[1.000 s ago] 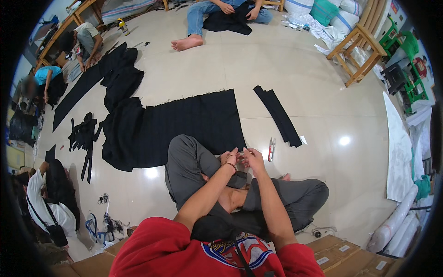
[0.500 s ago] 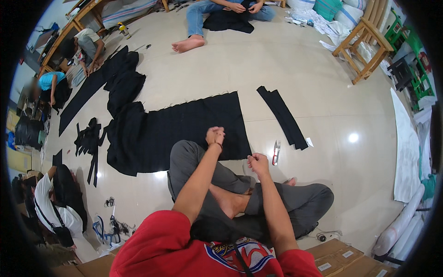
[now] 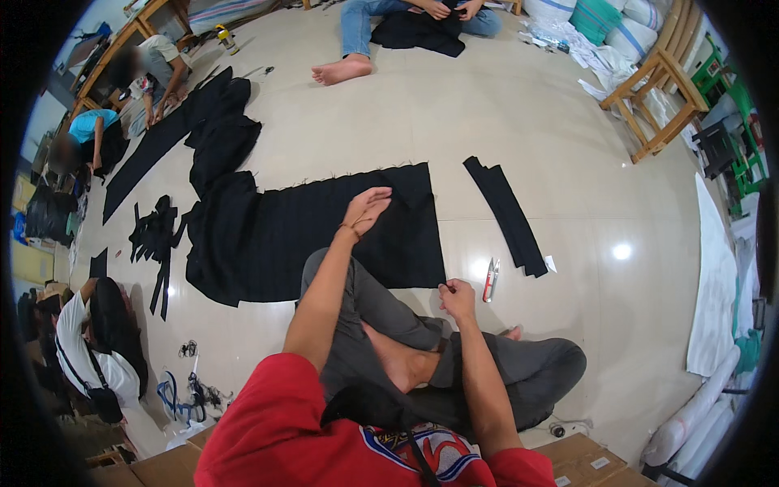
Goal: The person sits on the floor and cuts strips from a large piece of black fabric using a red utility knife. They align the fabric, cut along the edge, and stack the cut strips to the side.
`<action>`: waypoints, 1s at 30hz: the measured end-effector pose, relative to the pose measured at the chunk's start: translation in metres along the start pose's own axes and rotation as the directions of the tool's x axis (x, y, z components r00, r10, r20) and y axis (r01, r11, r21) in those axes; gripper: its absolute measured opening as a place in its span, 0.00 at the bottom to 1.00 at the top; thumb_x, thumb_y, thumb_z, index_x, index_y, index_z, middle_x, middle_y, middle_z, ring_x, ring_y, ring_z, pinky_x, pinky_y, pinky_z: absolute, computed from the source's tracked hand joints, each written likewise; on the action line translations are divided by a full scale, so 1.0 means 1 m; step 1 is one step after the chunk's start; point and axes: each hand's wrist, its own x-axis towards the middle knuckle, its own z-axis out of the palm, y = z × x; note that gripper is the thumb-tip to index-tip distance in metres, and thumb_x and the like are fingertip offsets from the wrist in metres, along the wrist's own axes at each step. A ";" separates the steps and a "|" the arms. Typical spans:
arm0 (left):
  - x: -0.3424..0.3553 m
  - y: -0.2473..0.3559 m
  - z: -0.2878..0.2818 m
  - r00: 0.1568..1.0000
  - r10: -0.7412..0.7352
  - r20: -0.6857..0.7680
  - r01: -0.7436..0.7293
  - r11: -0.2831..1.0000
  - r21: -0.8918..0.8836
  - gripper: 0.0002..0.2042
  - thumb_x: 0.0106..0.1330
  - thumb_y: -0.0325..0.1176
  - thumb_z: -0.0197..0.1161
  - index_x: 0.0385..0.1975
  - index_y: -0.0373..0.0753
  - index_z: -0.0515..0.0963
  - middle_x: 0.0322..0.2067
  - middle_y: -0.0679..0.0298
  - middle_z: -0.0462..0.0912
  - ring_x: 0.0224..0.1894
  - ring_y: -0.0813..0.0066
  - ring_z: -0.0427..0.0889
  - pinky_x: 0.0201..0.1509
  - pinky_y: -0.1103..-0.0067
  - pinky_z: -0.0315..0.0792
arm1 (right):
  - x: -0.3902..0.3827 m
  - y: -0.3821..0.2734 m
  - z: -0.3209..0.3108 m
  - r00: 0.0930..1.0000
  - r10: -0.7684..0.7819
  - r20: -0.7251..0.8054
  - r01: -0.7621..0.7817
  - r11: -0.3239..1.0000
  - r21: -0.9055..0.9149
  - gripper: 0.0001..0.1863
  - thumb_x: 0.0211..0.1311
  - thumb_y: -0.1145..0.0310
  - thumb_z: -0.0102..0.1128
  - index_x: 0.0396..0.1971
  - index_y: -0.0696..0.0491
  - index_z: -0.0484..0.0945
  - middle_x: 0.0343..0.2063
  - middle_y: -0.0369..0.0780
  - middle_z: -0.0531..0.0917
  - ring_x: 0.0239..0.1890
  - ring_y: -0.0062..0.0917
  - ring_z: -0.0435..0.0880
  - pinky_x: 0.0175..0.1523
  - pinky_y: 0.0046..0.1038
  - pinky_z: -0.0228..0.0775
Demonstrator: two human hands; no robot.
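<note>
Black cloth (image 3: 324,231) has its four-o'clock corner pinched by right hand (image 3: 458,299), probably for steadiness; left hand (image 3: 367,213) extends empty fingers.

The bent left leg (image 3: 369,300) hides part of the black cloth (image 3: 284,231) — the co-worker in jeans (image 3: 355,32) is cut off above.

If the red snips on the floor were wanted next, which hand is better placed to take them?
Probably the right hand: it is close beside the snips, though it is at the near right corner of the black cloth. The left hand is farther off, open over the cloth.
</note>
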 end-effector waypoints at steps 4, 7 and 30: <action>-0.062 0.016 -0.064 0.981 -0.026 -0.193 0.035 0.998 0.043 0.14 0.71 0.26 0.62 0.55 0.31 0.77 0.51 0.56 0.83 0.54 0.67 0.83 0.61 0.77 0.75 | 0.003 0.007 -0.009 0.998 -0.048 -0.046 0.045 0.997 -0.070 0.10 0.62 0.67 0.63 0.32 0.60 0.82 0.20 0.39 0.83 0.14 0.22 0.82 0.17 0.25 0.69; -0.133 -0.002 -0.157 0.923 0.013 -0.385 0.188 0.856 0.481 0.17 0.69 0.38 0.64 0.54 0.38 0.80 0.50 0.57 0.85 0.52 0.62 0.84 0.57 0.73 0.77 | 0.000 -0.008 0.003 1.000 -0.021 0.001 0.021 0.999 -0.041 0.09 0.61 0.68 0.63 0.30 0.60 0.82 0.18 0.40 0.82 0.14 0.22 0.82 0.17 0.25 0.69; -0.165 -0.036 -0.277 0.841 0.264 -0.473 0.433 0.195 0.880 0.33 0.65 0.56 0.63 0.65 0.42 0.71 0.69 0.53 0.65 0.74 0.56 0.57 0.75 0.52 0.48 | 0.037 -0.046 -0.056 0.886 -0.135 -0.444 -0.228 0.708 -0.669 0.17 0.49 0.59 0.71 0.24 0.62 0.84 0.24 0.50 0.86 0.30 0.43 0.89 0.40 0.40 0.81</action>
